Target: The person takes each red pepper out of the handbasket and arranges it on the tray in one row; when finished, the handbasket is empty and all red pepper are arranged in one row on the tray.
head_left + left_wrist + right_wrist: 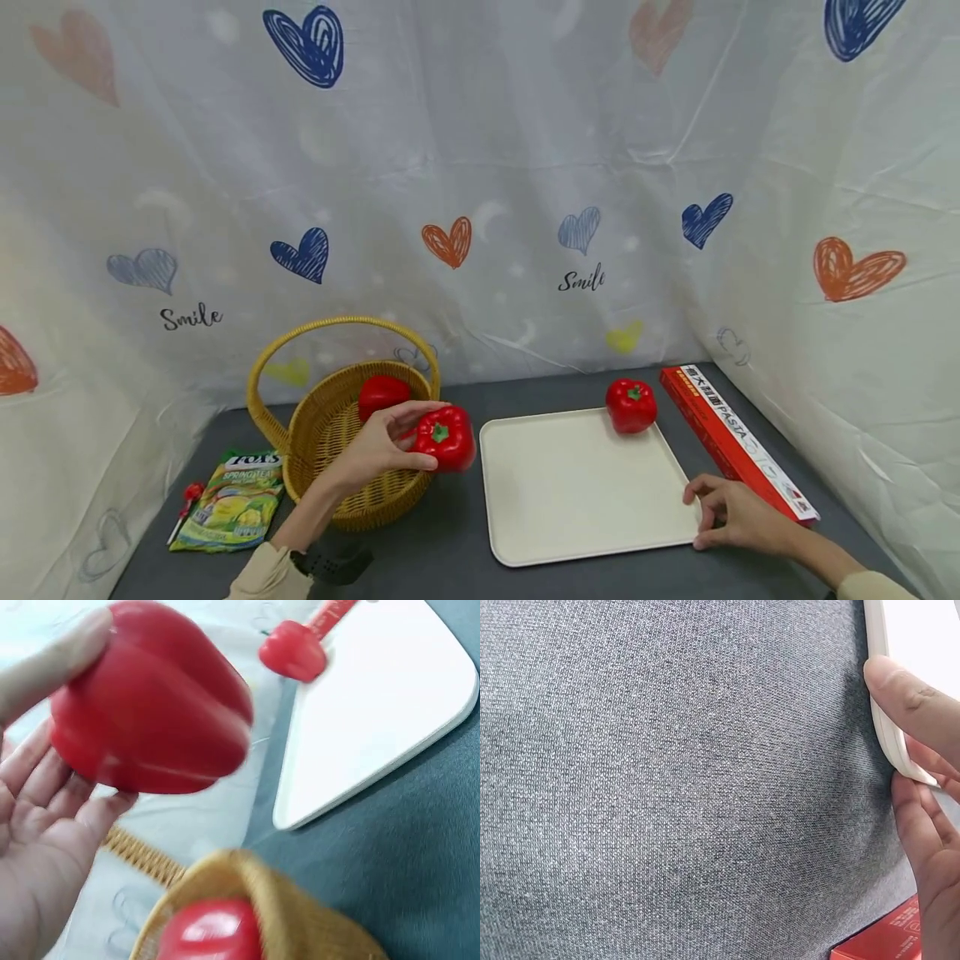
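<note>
My left hand (378, 442) grips a red bell pepper (447, 440) between thumb and fingers, held up beside the right rim of a yellow wicker basket (318, 450). The left wrist view shows the thumb on one side of this pepper and the fingers beneath it. Inside the basket lies another red pepper (381, 393), partly hidden by the hand. With my right hand (738, 515) I hold the near right corner of a cream tray (577, 492); in the right wrist view the thumb and fingers pinch its rim. A third red bell pepper (632, 406) sits at the tray's far right corner.
Right of the tray lies a long red pasta box (731, 437). A green and yellow Fox's candy bag (240, 504) is left of the basket, beside a small red item on a white stick (192, 493). The basket's tall handle (345, 320) arches above it. A patterned curtain hangs behind the grey table.
</note>
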`<action>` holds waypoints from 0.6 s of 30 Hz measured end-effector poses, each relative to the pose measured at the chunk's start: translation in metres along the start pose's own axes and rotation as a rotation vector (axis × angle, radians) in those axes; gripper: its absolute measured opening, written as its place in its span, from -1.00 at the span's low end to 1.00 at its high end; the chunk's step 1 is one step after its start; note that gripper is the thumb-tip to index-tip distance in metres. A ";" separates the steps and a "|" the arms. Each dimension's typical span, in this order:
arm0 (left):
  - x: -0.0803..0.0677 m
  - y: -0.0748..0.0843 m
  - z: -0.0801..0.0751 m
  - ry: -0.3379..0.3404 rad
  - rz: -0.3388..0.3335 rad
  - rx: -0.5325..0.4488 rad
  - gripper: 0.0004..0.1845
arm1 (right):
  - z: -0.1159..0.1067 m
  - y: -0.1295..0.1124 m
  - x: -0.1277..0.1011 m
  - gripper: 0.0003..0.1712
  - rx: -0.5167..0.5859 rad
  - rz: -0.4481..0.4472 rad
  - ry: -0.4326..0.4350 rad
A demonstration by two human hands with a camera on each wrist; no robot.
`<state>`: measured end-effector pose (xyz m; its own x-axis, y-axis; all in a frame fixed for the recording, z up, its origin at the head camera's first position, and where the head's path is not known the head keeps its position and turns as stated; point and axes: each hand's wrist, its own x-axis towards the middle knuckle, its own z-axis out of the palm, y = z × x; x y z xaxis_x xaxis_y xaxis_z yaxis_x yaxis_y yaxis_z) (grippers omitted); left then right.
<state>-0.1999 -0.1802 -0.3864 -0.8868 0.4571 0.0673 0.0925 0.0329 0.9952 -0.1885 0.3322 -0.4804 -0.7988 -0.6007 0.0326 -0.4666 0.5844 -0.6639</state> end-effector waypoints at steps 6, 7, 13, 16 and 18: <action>0.036 -0.007 0.036 -0.071 0.059 -0.044 -0.40 | 0.000 0.002 0.000 -0.77 -0.009 0.031 0.001; 0.041 -0.009 0.043 -0.070 0.066 -0.041 -0.40 | 0.000 0.002 0.000 -0.77 -0.011 0.034 0.003; 0.072 -0.022 0.071 -0.070 0.090 0.007 -0.40 | 0.000 0.002 -0.001 -0.77 -0.002 0.029 0.002; 0.085 -0.030 0.079 -0.073 0.108 0.008 -0.37 | 0.000 0.000 -0.001 -0.77 0.000 0.043 -0.003; 0.093 -0.036 0.083 -0.061 0.113 -0.007 -0.35 | 0.000 -0.001 0.000 -0.77 0.002 0.054 -0.005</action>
<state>-0.2484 -0.0654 -0.4215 -0.8419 0.5105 0.1749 0.1872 -0.0277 0.9819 -0.1879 0.3319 -0.4794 -0.8212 -0.5707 -0.0069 -0.4219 0.6152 -0.6660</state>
